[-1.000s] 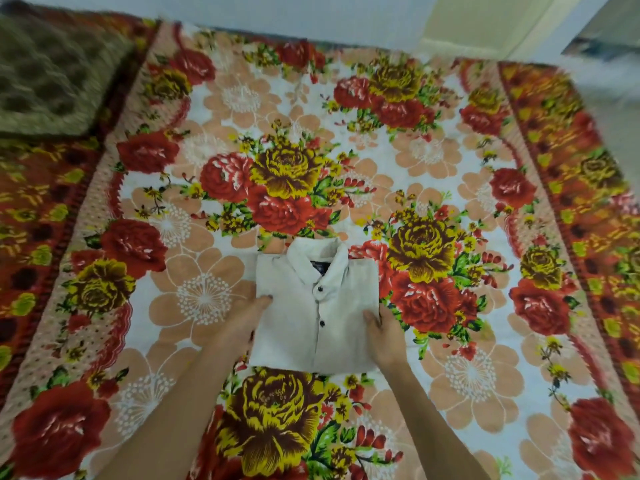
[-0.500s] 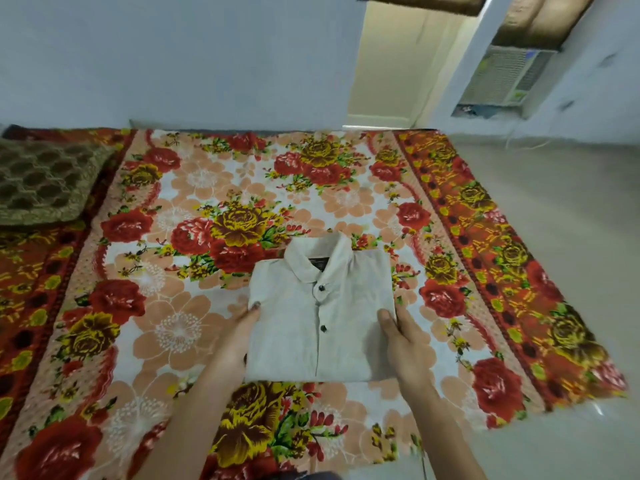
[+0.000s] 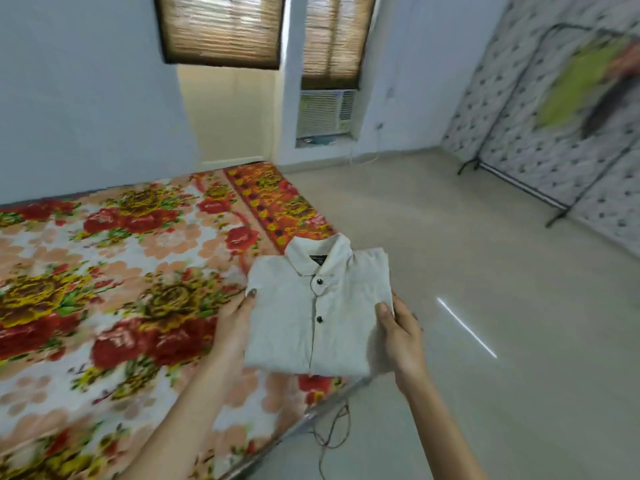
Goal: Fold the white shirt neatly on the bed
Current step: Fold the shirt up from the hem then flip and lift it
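one white shirt (image 3: pixel 311 320) in left hand (image 3: pixel 232 329), right hand (image 3: pixel 402 337) — floral bed (image 3: pixel 104 271), floor (image 3: pixel 485 265)

A red and yellow floral sheet (image 3: pixel 104 271) lies spread over the bed (image 3: pixel 166 393)

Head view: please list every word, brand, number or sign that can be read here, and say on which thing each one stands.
No text in this view can be read.
The dark neck label inside the collar of the white shirt: any print on it is too small and blurred to read.
The air conditioner set in the wall: blurred, no legible marking.
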